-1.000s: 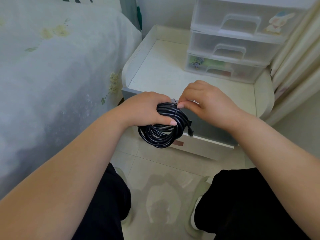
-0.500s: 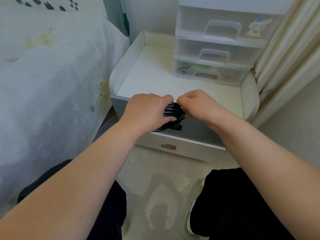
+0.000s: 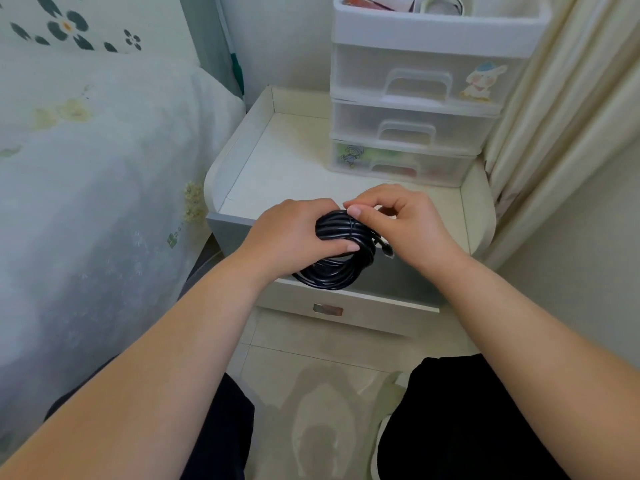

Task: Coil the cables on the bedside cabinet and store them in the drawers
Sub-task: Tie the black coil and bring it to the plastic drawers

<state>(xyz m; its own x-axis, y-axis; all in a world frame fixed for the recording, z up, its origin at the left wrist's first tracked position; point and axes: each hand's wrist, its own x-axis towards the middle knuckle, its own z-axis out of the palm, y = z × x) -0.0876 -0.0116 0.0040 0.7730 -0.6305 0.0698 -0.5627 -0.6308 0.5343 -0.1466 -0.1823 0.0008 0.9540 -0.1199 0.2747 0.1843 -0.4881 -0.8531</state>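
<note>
A coiled black cable [image 3: 337, 268] hangs in front of the white bedside cabinet [image 3: 294, 168], just past its front edge. My left hand [image 3: 294, 233] grips the top of the coil, thumb laid across the strands. My right hand [image 3: 398, 223] pinches something thin at the top of the coil between thumb and forefinger; a thin tie seems to circle the strands there. The cable's plug end [image 3: 387, 250] sticks out under my right hand. A clear plastic drawer unit [image 3: 415, 109] stands at the back right of the cabinet top, its three drawers closed.
A bed with a pale floral cover [image 3: 86, 202] lies on the left. Cream curtains [image 3: 554, 116] hang on the right. The cabinet's own lower drawer [image 3: 346, 311] is closed. An open tray on the drawer unit's top [image 3: 440, 12] holds small items. My knees are at the bottom.
The view tilted up, showing more of the drawer unit. Both hands rose with the coil toward the cabinet's front edge, and the coil hangs visibly below my left hand again.
</note>
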